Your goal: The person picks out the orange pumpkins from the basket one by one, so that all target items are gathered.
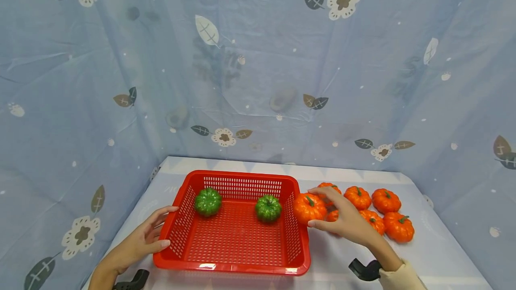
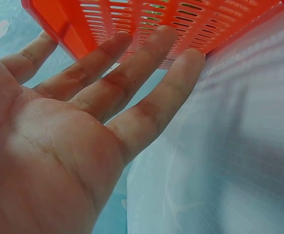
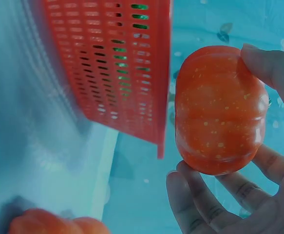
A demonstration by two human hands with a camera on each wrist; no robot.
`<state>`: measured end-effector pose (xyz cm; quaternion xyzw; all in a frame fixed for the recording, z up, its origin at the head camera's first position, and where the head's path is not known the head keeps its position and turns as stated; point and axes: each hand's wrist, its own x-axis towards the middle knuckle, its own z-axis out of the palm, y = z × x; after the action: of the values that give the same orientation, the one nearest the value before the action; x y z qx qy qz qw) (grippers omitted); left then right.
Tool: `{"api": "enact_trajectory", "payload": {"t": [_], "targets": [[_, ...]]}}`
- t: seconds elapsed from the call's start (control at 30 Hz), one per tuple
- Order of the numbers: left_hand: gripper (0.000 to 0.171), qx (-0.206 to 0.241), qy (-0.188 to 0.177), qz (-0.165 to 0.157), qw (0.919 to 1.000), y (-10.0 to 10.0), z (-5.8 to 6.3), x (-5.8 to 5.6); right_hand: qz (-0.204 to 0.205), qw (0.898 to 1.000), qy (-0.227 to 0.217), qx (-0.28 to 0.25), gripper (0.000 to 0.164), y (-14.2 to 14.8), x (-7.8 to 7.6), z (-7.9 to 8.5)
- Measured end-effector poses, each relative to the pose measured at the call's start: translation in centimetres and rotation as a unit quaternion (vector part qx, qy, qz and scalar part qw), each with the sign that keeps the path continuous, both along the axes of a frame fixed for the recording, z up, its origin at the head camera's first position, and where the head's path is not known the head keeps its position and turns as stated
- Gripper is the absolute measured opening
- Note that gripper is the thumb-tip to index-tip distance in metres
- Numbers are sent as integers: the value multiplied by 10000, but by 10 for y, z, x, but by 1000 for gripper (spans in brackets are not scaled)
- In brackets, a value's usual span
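My right hand [image 1: 342, 218] holds a small orange pumpkin [image 1: 309, 208] between thumb and fingers, at the right rim of a red plastic basket [image 1: 234, 266]. In the right wrist view the held pumpkin [image 3: 220, 109] hangs level with the rim, beside the slotted basket wall [image 3: 107, 58]. My left hand [image 1: 139, 243] rests against the basket's left side. Its extended fingers [image 2: 149, 109] touch the slotted wall in the left wrist view. Two green pumpkins lie inside, one on the left [image 1: 208, 202] and one on the right [image 1: 268, 208].
Several more orange pumpkins [image 1: 399, 227] sit grouped on the white-covered table [image 1: 435, 258], right of the basket; a few are partly hidden behind my right hand. A blue patterned curtain [image 1: 258, 66] rises behind the table and along both sides.
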<state>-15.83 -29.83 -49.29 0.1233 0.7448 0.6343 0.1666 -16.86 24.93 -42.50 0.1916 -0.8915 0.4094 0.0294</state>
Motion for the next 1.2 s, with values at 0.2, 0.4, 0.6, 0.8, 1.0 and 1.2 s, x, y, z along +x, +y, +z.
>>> {"api": "enact_trajectory", "payload": {"t": [0.2,0.4,0.6,0.8,1.0,1.2], "targets": [[75,-142,-116,84,9998,1,2,1,-228,9997,-70,29,71,16,8,-9],[75,-106,-66,50,9999,1,1,1,-563,9979,-317,69,71,29,19,-21],[75,-152,-105,105,9998,1,3,1,-871,9936,-708,143,71,39,29,-33],[75,-119,-168,78,9998,1,1,1,-1193,9855,-1197,158,74,51,37,-45],[75,-66,-117,51,9999,1,1,1,-1424,9779,-1511,264,75,57,42,-56],[75,-78,-79,76,9999,1,1,0,-1421,9756,-1669,156,74,66,48,-66]]}}
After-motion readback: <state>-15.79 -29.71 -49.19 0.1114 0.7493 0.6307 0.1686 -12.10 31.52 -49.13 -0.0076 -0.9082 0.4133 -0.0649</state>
